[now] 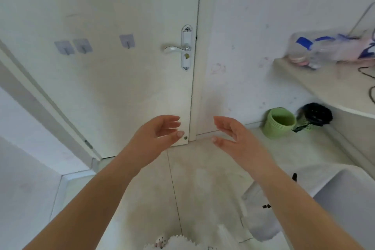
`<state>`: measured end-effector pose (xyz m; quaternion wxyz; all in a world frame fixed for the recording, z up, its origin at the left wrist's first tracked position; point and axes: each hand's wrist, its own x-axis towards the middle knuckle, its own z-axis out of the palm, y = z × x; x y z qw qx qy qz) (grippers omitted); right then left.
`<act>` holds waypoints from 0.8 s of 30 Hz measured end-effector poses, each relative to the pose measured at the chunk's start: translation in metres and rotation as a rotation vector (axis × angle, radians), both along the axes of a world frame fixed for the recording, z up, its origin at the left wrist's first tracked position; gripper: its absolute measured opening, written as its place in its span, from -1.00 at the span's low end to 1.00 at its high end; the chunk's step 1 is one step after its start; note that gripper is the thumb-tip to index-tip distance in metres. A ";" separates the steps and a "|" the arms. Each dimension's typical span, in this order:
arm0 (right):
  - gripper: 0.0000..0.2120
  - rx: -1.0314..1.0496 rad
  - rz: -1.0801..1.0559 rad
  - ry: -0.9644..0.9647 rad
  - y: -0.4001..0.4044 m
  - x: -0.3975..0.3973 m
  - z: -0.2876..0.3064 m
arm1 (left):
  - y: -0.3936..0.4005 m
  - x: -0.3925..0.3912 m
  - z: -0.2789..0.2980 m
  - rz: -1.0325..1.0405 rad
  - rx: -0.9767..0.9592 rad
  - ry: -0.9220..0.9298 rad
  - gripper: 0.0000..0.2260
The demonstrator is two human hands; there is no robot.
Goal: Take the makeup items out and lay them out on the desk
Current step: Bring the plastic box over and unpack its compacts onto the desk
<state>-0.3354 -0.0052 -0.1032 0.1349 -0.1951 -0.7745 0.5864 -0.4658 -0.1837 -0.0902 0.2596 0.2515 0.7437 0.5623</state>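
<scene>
My left hand (157,136) and my right hand (233,136) are stretched out in front of me at mid-frame, palms facing each other, fingers relaxed, holding nothing. They hover in front of a closed white door (121,87). The desk (324,83) shows at the right edge. At its far end lies a clear bag (316,50) with blue-capped items and a pink round item inside, blurred. The hands are well left of the desk and bag.
A door handle (178,48) sits above the hands. Adhesive hooks (73,46) stick on the door's left part. A green bin (280,123) and a black object (314,115) stand on the floor under the desk. A white chair (324,199) is at lower right. Black cables (371,87) lie on the desk.
</scene>
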 end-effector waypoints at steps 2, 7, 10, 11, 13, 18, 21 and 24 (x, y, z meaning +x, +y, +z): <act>-0.60 -0.004 -0.123 -0.006 0.021 -0.004 0.002 | 0.038 -0.025 0.004 -0.124 -0.006 0.005 -0.71; -0.59 0.026 -0.398 -0.020 0.077 -0.001 0.002 | 0.138 -0.063 0.008 -0.401 -0.043 0.023 -0.74; -0.57 0.037 -0.506 -0.032 0.116 0.000 -0.001 | 0.197 -0.076 0.007 -0.509 -0.035 0.023 -0.73; -0.57 0.042 -0.548 -0.037 0.136 -0.001 -0.003 | 0.224 -0.080 0.005 -0.548 -0.035 0.024 -0.72; -0.57 0.042 -0.606 -0.032 0.171 -0.004 -0.007 | 0.270 -0.084 0.002 -0.599 -0.018 0.012 -0.71; -0.55 0.024 -0.737 -0.026 0.270 -0.010 -0.012 | 0.392 -0.087 0.002 -0.690 -0.019 -0.020 -0.72; -0.61 0.007 -0.790 -0.051 0.333 -0.007 -0.008 | 0.461 -0.088 0.010 -0.732 -0.018 -0.021 -0.71; -0.63 -0.007 -0.828 -0.049 0.392 -0.008 0.001 | 0.527 -0.092 0.016 -0.757 -0.002 -0.048 -0.73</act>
